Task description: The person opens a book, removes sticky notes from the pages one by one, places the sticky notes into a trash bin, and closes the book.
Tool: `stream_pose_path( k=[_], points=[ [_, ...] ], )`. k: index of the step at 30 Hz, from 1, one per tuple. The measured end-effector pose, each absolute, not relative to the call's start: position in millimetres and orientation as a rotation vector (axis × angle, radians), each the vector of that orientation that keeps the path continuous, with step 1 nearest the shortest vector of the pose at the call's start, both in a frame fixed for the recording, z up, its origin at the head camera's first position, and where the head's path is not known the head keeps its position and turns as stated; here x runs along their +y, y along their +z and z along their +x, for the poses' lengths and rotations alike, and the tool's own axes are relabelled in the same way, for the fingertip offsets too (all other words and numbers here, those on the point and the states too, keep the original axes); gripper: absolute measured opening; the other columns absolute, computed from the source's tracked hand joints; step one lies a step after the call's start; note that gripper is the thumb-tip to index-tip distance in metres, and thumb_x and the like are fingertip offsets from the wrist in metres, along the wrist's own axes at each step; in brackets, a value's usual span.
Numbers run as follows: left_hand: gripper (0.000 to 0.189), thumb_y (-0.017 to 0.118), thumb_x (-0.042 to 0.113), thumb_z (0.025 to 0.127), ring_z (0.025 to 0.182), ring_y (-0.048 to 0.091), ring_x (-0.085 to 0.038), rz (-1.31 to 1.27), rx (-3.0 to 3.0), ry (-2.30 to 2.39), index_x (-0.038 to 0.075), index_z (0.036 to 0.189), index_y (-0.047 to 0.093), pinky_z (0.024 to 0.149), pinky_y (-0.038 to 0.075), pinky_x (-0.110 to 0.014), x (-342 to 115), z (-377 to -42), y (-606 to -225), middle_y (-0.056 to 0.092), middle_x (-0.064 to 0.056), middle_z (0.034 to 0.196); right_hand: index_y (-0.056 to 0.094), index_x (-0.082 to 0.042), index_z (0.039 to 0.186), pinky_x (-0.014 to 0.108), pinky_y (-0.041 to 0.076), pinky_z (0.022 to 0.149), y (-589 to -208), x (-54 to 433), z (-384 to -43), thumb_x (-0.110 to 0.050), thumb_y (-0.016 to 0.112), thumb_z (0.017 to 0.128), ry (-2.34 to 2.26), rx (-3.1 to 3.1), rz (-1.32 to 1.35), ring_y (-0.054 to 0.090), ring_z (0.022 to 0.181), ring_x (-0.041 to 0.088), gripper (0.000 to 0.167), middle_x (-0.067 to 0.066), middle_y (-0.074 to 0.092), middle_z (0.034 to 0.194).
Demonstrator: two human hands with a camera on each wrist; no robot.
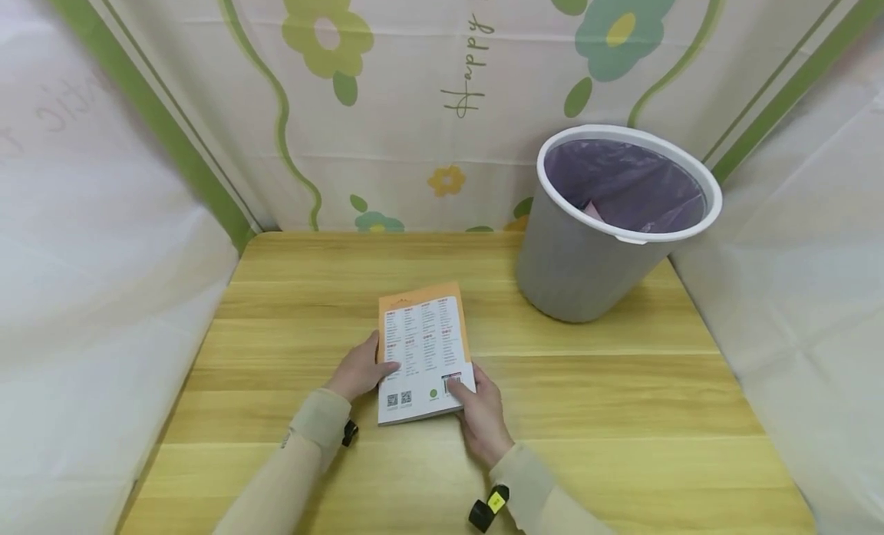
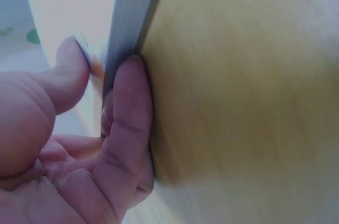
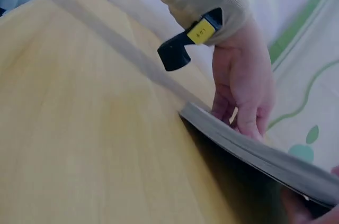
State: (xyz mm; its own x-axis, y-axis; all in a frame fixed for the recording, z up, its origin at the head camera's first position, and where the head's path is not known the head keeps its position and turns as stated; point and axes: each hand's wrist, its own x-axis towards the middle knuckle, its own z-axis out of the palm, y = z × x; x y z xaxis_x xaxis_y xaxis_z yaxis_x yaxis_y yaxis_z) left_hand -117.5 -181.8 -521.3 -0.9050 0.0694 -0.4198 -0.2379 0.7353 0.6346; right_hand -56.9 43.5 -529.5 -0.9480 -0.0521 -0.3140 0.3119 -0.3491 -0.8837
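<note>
A paperback book (image 1: 421,351), orange and white, lies between both hands with its printed cover up. The cover shows columns of text, two QR codes and a barcode. My left hand (image 1: 361,370) grips its left edge, thumb on the cover; in the left wrist view its fingers (image 2: 130,102) are under the book. My right hand (image 1: 483,416) holds the lower right corner, its thumb over the barcode. In the right wrist view the near edge of the book (image 3: 254,152) is raised off the table, and most of the right hand is out of frame.
A grey waste bin (image 1: 580,266) with a white rim and purple liner stands at the table's back right. Something pink (image 1: 592,210) shows inside it. The wooden table (image 1: 290,289) meets a flowered curtain (image 1: 407,136) behind, with pale cloth on both sides.
</note>
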Motion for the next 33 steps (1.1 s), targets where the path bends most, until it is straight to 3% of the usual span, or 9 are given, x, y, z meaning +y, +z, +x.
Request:
stream_pose_path(
  k=[7,11,18,21,24,28,31,33],
  points=[
    [0.103,0.074,0.047,0.087,0.143,0.026,-0.043,-0.079,2.512,0.996,-0.001,0.157,0.015,0.114,0.025,-0.055,-182,-117,-523,0.026,-0.024,0.158,0.06,0.0,0.13,0.033,0.058,0.079,-515,48,-62,-0.004,0.066,0.092,-2.38,2.007,0.485,0.07,0.096,0.027,0.039,0.016,0.07,0.11],
    [0.106,0.076,0.045,0.085,0.143,0.027,-0.042,-0.048,2.52,0.992,-0.002,0.157,0.014,0.115,0.025,-0.054,-184,-116,-525,0.026,-0.025,0.157,0.062,0.0,0.129,0.032,0.059,0.075,-503,58,-68,-0.007,0.069,0.092,-2.405,2.158,0.495,0.071,0.092,0.027,0.038,0.017,0.071,0.108],
    [0.096,0.071,0.037,0.092,0.141,0.03,-0.044,0.004,2.536,0.994,-0.004,0.156,0.013,0.114,0.026,-0.054,-186,-113,-524,0.027,-0.028,0.155,0.068,0.001,0.123,0.03,0.059,0.07,-480,85,-75,-0.004,0.073,0.089,-2.53,2.472,0.413,0.072,0.089,0.019,0.035,0.019,0.072,0.108],
    [0.092,0.069,0.034,0.094,0.141,0.03,-0.045,0.008,2.535,0.998,-0.005,0.156,0.013,0.114,0.027,-0.055,-186,-112,-521,0.028,-0.029,0.155,0.068,0.006,0.119,0.028,0.058,0.073,-470,98,-78,0.009,0.072,0.085,-2.582,2.712,0.132,0.071,0.094,0.014,0.035,0.022,0.07,0.109],
    [0.088,0.066,0.033,0.096,0.14,0.03,-0.046,0.01,2.535,1.006,-0.006,0.155,0.014,0.113,0.027,-0.056,-185,-111,-519,0.028,-0.029,0.155,0.068,0.012,0.113,0.028,0.056,0.079,-460,111,-82,0.018,0.07,0.079,-2.529,2.985,-0.383,0.07,0.099,0.017,0.035,0.027,0.069,0.107],
    [0.083,0.06,0.035,0.099,0.142,0.028,-0.044,0.0,2.521,1.018,-0.004,0.156,0.015,0.114,0.026,-0.055,-185,-111,-518,0.027,-0.026,0.156,0.07,0.015,0.107,0.034,0.055,0.086,-450,123,-86,0.008,0.067,0.087,-2.163,3.285,-1.127,0.071,0.096,0.034,0.022,0.028,0.069,0.104],
    [0.081,0.058,0.037,0.1,0.143,0.026,-0.043,-0.008,2.503,1.042,-0.003,0.156,0.016,0.114,0.024,-0.056,-186,-111,-517,0.026,-0.024,0.157,0.07,0.012,0.109,0.04,0.055,0.086,-444,126,-86,-0.004,0.059,0.096,-1.66,3.514,-1.439,0.07,0.094,0.04,0.023,0.025,0.07,0.107],
    [0.079,0.058,0.036,0.1,0.143,0.026,-0.044,0.002,2.497,1.052,-0.004,0.155,0.018,0.114,0.024,-0.057,-186,-110,-515,0.026,-0.024,0.157,0.07,0.011,0.112,0.044,0.055,0.085,-444,127,-85,-0.001,0.049,0.097,-1.351,3.584,-1.558,0.07,0.096,0.039,0.027,0.024,0.07,0.111]
  ],
)
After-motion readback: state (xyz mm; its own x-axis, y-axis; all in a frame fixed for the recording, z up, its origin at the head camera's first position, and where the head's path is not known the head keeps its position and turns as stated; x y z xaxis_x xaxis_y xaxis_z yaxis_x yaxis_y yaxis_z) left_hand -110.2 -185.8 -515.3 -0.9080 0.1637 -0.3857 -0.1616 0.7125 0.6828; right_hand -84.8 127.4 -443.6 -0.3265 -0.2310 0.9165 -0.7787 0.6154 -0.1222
